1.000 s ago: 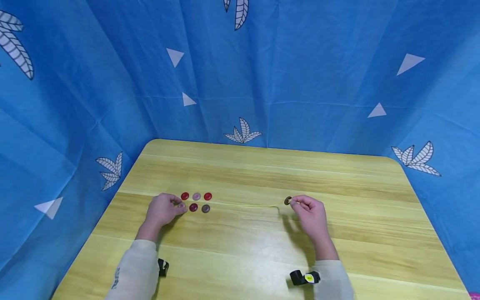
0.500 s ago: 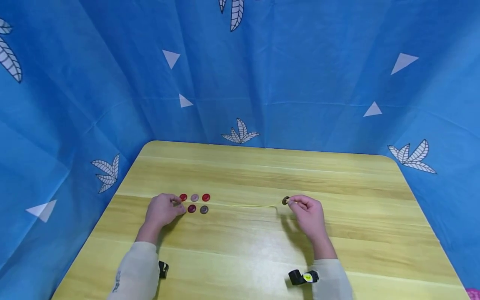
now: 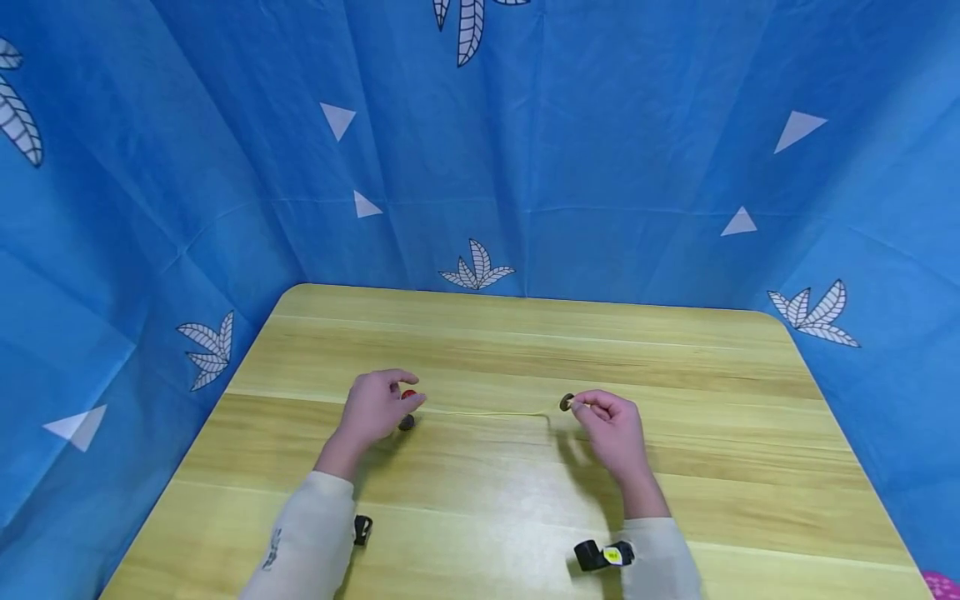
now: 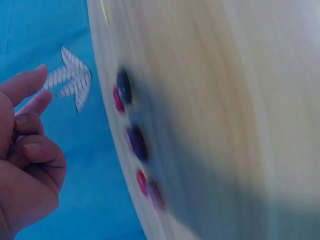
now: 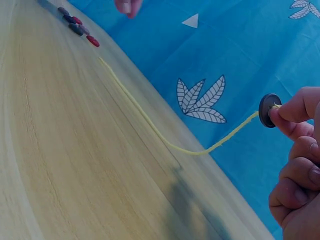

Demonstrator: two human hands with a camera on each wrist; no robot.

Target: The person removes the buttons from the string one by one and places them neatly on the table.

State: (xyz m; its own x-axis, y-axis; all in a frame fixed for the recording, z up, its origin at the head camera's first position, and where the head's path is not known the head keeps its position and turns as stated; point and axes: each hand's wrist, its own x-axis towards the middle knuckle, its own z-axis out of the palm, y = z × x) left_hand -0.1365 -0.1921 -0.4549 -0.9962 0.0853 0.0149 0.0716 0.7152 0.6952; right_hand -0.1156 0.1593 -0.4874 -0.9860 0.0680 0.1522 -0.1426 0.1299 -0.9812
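Note:
In the head view my left hand [image 3: 375, 408] hovers over the buttons on the left part of the table, thumb and index finger apart, nothing between them. It hides most of them; a red button [image 3: 408, 393] and a dark grey button [image 3: 407, 422] show beside its fingers. In the left wrist view several buttons lie in two rows, including a dark purple button [image 4: 138, 143] and a mauve button [image 4: 156, 195]. My right hand [image 3: 613, 429], raised above the table, pinches the end of a yellow string [image 5: 192, 153]. A dark brown button [image 5: 269, 111] sits on the string right at the fingertips.
The string's far end trails across the wooden table [image 3: 480, 483] toward the buttons. A blue curtain [image 3: 480, 150] with leaf prints stands along the back and sides. Black straps, including a right strap [image 3: 603, 556], sit at both sleeves.
My left hand has moved right, from the left end of the button rows to above their right end, lifting somewhat. My right hand still holds the string; the head view has shifted slightly.

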